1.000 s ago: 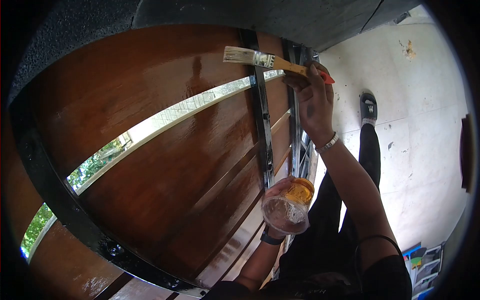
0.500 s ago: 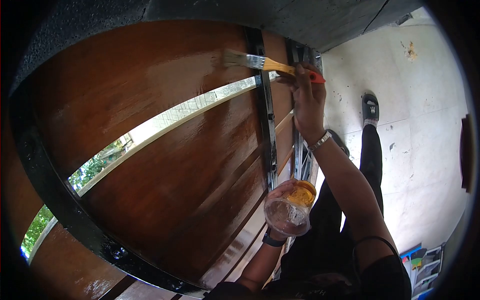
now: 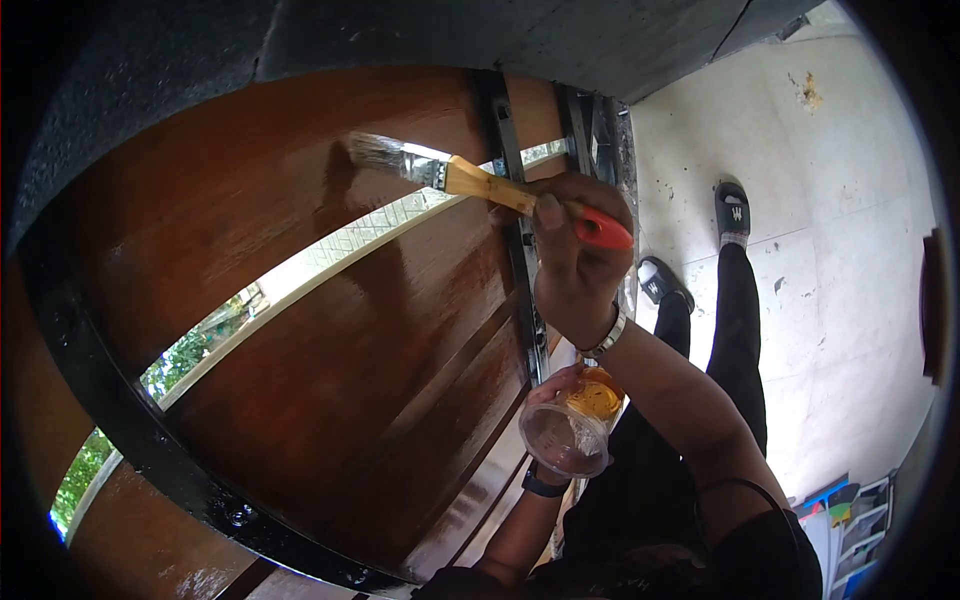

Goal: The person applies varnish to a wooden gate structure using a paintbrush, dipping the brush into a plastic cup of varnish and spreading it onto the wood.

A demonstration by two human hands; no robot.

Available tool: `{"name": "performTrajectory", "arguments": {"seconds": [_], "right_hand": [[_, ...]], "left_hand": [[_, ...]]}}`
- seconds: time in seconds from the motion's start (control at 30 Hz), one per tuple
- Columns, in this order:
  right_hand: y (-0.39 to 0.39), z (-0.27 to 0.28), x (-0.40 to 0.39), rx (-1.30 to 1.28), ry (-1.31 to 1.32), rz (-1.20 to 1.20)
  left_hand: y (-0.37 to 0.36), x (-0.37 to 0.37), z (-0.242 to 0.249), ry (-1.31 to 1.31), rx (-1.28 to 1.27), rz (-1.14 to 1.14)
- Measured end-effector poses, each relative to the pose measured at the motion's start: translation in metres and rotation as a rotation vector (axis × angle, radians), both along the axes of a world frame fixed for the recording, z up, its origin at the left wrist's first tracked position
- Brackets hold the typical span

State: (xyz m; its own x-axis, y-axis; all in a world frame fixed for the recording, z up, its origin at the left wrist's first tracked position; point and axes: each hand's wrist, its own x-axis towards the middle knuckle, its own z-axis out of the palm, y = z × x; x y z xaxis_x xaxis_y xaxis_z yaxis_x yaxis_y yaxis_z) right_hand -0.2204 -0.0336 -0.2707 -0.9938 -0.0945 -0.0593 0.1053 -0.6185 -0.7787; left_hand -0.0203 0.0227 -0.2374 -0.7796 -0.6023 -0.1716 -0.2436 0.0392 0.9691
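My right hand point(image 3: 580, 255) is closed around the handle of a paintbrush point(image 3: 480, 184) with a wooden grip and a red end. Its bristles rest at the surface of the upper brown wooden board point(image 3: 270, 170), which has a wet-looking sheen around them. Lower down, my left hand point(image 3: 550, 390) grips a clear plastic container point(image 3: 560, 442) holding amber liquid; its fingers are partly hidden behind it. Below the upper board, past a bright gap, lies a second glossy wooden board point(image 3: 330, 350).
A black metal frame bar point(image 3: 190, 485) curves along the left, and another black upright point(image 3: 524, 260) crosses the boards near my hands. Dark stone point(image 3: 400, 45) runs along the top. My sandalled feet stand on the pale tiled floor point(image 3: 800, 280). A metal stepladder point(image 3: 868, 525) is at lower right.
My right hand has moved left and down in view, carrying the brush tip leftward along the upper board. The container in my left hand has shifted slightly left.
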Motion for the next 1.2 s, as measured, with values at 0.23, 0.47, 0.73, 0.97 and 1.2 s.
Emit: {"name": "performTrajectory", "arguments": {"seconds": [0.23, 0.47, 0.73, 0.97, 1.2], "right_hand": [[-0.02, -0.066, -0.009, 0.13, -0.098, -0.063], [-0.033, -0.079, -0.035, 0.283, -0.059, -0.188], [-0.021, 0.002, -0.03, -0.204, -0.071, -0.024], [-0.026, -0.074, -0.028, -0.024, -0.267, -0.069], [-0.007, -0.072, -0.037, 0.349, -0.068, -0.202]], "left_hand": [[-0.007, 0.009, 0.001, -0.006, -0.007, -0.045], [-0.008, -0.003, 0.006, -0.036, 0.017, -0.021], [0.001, -0.019, 0.017, -0.037, -0.098, 0.025], [-0.006, -0.014, 0.015, 0.095, 0.067, 0.107], [-0.001, -0.018, 0.021, 0.002, -0.083, 0.032]]}}
